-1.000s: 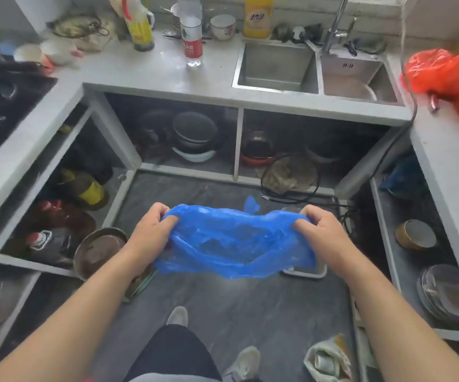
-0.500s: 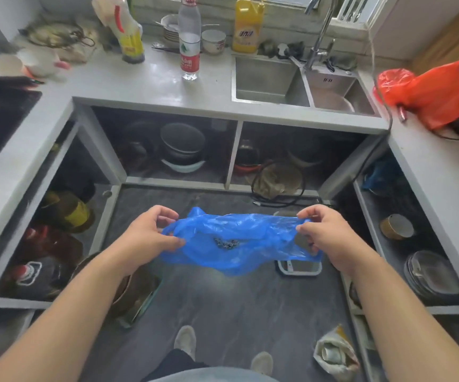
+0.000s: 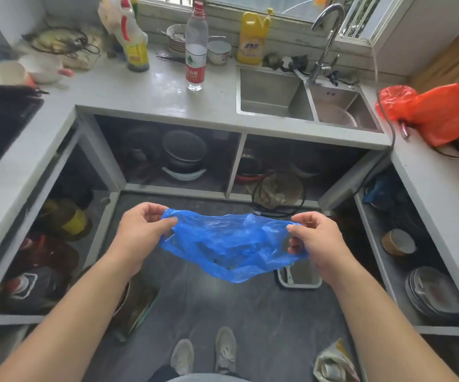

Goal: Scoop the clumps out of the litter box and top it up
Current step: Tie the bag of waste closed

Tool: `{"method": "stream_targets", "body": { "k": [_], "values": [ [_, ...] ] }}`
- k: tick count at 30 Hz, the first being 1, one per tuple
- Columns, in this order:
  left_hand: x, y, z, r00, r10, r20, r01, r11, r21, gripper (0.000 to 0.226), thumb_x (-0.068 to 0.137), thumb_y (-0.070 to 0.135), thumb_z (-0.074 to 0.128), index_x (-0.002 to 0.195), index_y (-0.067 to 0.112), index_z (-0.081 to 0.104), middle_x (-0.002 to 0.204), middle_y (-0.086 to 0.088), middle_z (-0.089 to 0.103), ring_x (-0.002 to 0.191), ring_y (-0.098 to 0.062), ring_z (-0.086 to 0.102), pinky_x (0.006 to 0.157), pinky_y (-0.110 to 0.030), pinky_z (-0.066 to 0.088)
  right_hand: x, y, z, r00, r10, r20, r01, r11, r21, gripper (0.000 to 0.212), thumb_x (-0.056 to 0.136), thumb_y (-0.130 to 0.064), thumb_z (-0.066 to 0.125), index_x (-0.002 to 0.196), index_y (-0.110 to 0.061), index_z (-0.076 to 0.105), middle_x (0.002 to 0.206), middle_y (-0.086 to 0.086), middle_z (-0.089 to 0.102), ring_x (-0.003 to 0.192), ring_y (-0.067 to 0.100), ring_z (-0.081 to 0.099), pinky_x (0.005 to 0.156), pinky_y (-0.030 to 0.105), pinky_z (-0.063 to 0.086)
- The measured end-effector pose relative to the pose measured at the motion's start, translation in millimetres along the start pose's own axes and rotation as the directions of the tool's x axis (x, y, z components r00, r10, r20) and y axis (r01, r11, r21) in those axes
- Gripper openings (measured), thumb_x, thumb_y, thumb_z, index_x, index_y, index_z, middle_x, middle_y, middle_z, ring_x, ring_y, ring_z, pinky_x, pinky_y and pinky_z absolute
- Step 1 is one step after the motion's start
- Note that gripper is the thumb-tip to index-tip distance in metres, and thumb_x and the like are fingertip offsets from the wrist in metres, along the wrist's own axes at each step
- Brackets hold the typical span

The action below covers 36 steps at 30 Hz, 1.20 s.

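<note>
A thin blue plastic bag (image 3: 231, 244) hangs stretched between my two hands above the dark kitchen floor. My left hand (image 3: 143, 230) pinches its left edge between thumb and fingers. My right hand (image 3: 315, 238) grips the right edge with curled fingers. A few small dark bits show through the bag's bottom. A small white-rimmed box (image 3: 300, 277) stands on the floor just behind the bag, partly hidden by it and by my right hand. No scoop is in view.
Grey counters wrap around on three sides, with a double sink (image 3: 305, 97) at the back, a water bottle (image 3: 196, 48), a yellow jug (image 3: 251, 40) and a red bag (image 3: 432, 111). Open shelves hold pots and plates. A crumpled packet (image 3: 333, 362) lies by my feet.
The view has tilted up to show more of the counter and window. My hands have pulled the bag wider and flatter, and the bag now sags lower in the middle.
</note>
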State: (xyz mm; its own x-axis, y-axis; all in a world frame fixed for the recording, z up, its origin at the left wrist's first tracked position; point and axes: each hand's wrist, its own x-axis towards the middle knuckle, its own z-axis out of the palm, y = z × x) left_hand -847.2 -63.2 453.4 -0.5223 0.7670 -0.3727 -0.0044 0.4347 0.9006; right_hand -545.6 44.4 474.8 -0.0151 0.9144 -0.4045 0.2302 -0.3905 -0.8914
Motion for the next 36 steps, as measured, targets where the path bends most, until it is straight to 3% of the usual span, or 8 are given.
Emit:
{"method": "stream_targets", "body": {
  "k": [5, 9, 14, 21, 25, 30, 34, 36],
  "values": [
    [-3.3, -0.9, 9.7, 0.994, 0.049, -0.093, -0.051, 0.999, -0.016, 0.013, 0.084, 0.008, 0.076, 0.092, 0.015, 0.069, 0.069, -0.006, 0.068, 0.056, -0.013, 0.06, 0.065, -0.035, 0.051, 2.3, -10.1, 12.6, 0.998, -0.054, -0.041, 0.057, 0.996, 0.067, 0.012, 0.088, 0.002, 0.065, 0.098, -0.005, 0.062, 0.079, 0.012, 0.061, 0.054, 0.019, 0.058, 0.059, 0.038, 0.058],
    [2.1, 0.8, 7.9, 0.979, 0.064, -0.191, -0.077, 0.995, -0.062, 0.012, 0.086, 0.007, 0.075, 0.09, 0.015, 0.067, 0.083, -0.016, 0.07, 0.051, -0.01, 0.064, 0.064, -0.032, 0.054, 9.1, -16.3, 13.2, 0.991, -0.108, -0.075, 0.109, 0.994, 0.003, 0.012, 0.089, 0.0, 0.064, 0.097, -0.008, 0.062, 0.082, 0.013, 0.064, 0.056, 0.022, 0.062, 0.056, 0.031, 0.057],
    [7.2, -2.0, 6.5, 0.973, 0.04, -0.228, -0.058, 0.996, -0.072, 0.011, 0.088, 0.009, 0.073, 0.091, 0.016, 0.065, 0.089, -0.017, 0.072, 0.055, -0.015, 0.068, 0.071, -0.041, 0.058, 8.6, -8.2, 10.6, 0.987, -0.124, -0.104, 0.115, 0.989, -0.093, 0.012, 0.09, -0.002, 0.063, 0.097, -0.011, 0.063, 0.085, 0.013, 0.067, 0.057, 0.021, 0.064, 0.055, 0.033, 0.058],
    [-1.9, 8.6, 20.9, 0.965, 0.11, -0.239, -0.145, 0.981, -0.132, 0.012, 0.088, 0.008, 0.075, 0.092, 0.015, 0.065, 0.088, -0.013, 0.07, 0.054, -0.012, 0.067, 0.055, -0.023, 0.052, 1.9, -8.6, 10.4, 0.981, -0.136, -0.14, 0.139, 0.99, 0.011, 0.013, 0.091, -0.001, 0.062, 0.101, -0.009, 0.065, 0.084, 0.015, 0.07, 0.061, 0.021, 0.068, 0.064, 0.034, 0.06],
    [-5.5, -1.5, 21.0, 0.963, 0.109, -0.245, -0.131, 0.988, -0.079, 0.014, 0.087, 0.009, 0.076, 0.092, 0.019, 0.067, 0.092, -0.02, 0.072, 0.057, -0.012, 0.066, 0.059, -0.029, 0.054, -0.9, -5.3, 3.7, 0.982, -0.115, -0.147, 0.116, 0.993, 0.0, 0.015, 0.092, 0.002, 0.058, 0.101, -0.007, 0.065, 0.085, 0.015, 0.07, 0.064, 0.023, 0.067, 0.06, 0.03, 0.059],
    [-8.9, -7.8, 12.5, 0.939, 0.26, -0.223, -0.23, 0.961, 0.153, 0.024, 0.087, 0.006, 0.069, 0.093, 0.03, 0.067, 0.095, 0.005, 0.07, 0.088, -0.014, 0.066, 0.078, -0.031, 0.055, -4.8, 0.5, -9.4, 0.98, -0.13, -0.152, 0.124, 0.991, -0.044, 0.024, 0.087, 0.004, 0.061, 0.103, -0.014, 0.067, 0.083, 0.01, 0.071, 0.066, 0.017, 0.067, 0.068, 0.031, 0.057],
    [-6.5, -7.2, 5.0, 0.822, 0.428, -0.376, -0.307, 0.888, 0.341, 0.025, 0.087, -0.002, 0.061, 0.103, 0.017, 0.067, 0.102, -0.004, 0.065, 0.085, -0.019, 0.058, 0.079, -0.028, 0.046, -5.8, 1.9, -18.3, 0.965, -0.124, -0.231, 0.105, 0.99, -0.09, 0.025, 0.085, 0.003, 0.06, 0.101, -0.015, 0.066, 0.082, 0.007, 0.071, 0.067, 0.014, 0.066, 0.066, 0.025, 0.052],
    [-6.0, -0.9, 2.2, 0.804, 0.39, -0.45, -0.279, 0.914, 0.294, 0.016, 0.091, 0.006, 0.065, 0.104, 0.016, 0.065, 0.102, -0.002, 0.064, 0.089, -0.018, 0.058, 0.075, -0.02, 0.043, -6.8, 0.9, -24.5, 0.961, -0.131, -0.244, 0.106, 0.988, -0.115, 0.02, 0.085, 0.0, 0.062, 0.097, -0.015, 0.067, 0.081, 0.006, 0.071, 0.071, 0.016, 0.066, 0.065, 0.027, 0.052]
  ]
}}
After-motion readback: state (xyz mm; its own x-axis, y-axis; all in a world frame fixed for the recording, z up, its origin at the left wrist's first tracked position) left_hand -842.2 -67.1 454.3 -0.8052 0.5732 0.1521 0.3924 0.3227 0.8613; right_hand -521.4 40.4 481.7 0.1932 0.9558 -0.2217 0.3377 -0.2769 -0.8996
